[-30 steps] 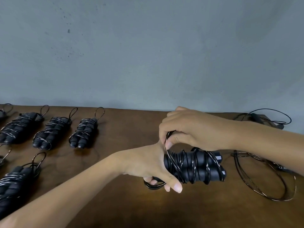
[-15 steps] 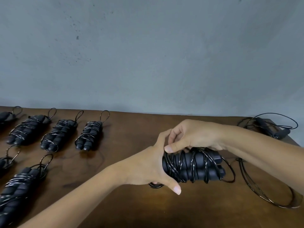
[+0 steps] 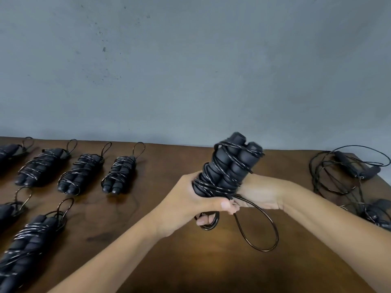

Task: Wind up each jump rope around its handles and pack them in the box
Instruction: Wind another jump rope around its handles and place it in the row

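A black jump rope bundle (image 3: 229, 166), two foam handles wrapped in shiny black cord, stands almost upright above the table. My left hand (image 3: 190, 199) grips its lower end, with a small cord loop hanging under the fingers. My right hand (image 3: 258, 193) is behind and to the right of the bundle's base, its fingertips hidden against my left thumb where the cord leaves. A loose loop of cord (image 3: 262, 229) hangs from there down to the table. No box is in view.
Several wound jump ropes (image 3: 118, 176) lie in rows on the left of the brown table (image 3: 169, 261). Unwound ropes with handles (image 3: 355, 168) lie tangled at the right edge. A grey wall rises behind the table.
The bundle has swung from lying sideways to nearly upright. My right hand dropped from on top of it to its base, and a free cord loop now hangs to the table.
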`<state>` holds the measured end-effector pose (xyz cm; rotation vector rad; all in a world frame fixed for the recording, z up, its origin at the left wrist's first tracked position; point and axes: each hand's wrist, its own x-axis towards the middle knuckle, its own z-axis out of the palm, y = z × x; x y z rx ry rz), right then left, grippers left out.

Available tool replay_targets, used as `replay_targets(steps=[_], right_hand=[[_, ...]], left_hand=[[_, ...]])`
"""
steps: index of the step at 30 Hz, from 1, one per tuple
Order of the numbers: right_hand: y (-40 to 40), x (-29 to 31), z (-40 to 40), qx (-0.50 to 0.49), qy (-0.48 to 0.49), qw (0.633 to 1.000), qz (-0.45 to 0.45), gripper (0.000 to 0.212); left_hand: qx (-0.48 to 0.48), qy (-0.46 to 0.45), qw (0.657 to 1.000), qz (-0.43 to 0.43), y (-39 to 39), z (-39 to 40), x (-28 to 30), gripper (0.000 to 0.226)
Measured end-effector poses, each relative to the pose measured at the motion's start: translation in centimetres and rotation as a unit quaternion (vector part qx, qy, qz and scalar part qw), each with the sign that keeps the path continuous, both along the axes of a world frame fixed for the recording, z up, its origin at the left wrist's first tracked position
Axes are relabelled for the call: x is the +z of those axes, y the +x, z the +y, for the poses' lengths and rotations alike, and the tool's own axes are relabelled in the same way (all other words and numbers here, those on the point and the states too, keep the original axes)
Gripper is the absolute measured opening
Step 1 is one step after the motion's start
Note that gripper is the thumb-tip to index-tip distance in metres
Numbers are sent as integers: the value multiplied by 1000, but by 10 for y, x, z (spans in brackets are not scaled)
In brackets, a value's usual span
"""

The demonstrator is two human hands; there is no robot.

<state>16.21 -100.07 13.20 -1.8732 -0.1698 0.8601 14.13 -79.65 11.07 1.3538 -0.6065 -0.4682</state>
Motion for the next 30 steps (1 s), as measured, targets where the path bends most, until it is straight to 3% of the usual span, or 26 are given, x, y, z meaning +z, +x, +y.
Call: replay_targets(steps=[6,10,13,15,17,24,27,30], right_hand=[[-29,0,22,-64,37,994,-74,35],[-48,-7,26,-92,63,988,-107,20],[-63,-9,28,-83,20,983,-164,35],[-71,-17,31,-93,-22,973,-208,27],[-73,-27,31,-121,-45,963,-236,35],[-77,-36,19,-152,-31,958,-241,32],[-77,-36,14,-142,-47,960,-238,33],[-76,-37,5,-131,-72,962,-229,32]], left_hand=[[32,-75,993,90,4,7,-21,48],[38,-70,987,137,0,8,-27,33],[38,-58,983,169,-4,4,-29,35],[29,-41,982,184,-7,2,-29,35],[14,-22,978,205,-9,0,-30,42],[-56,-24,945,321,-14,0,-38,65],[-4,-6,957,289,-15,-6,-41,72],[178,106,969,132,-14,-5,-41,115]])
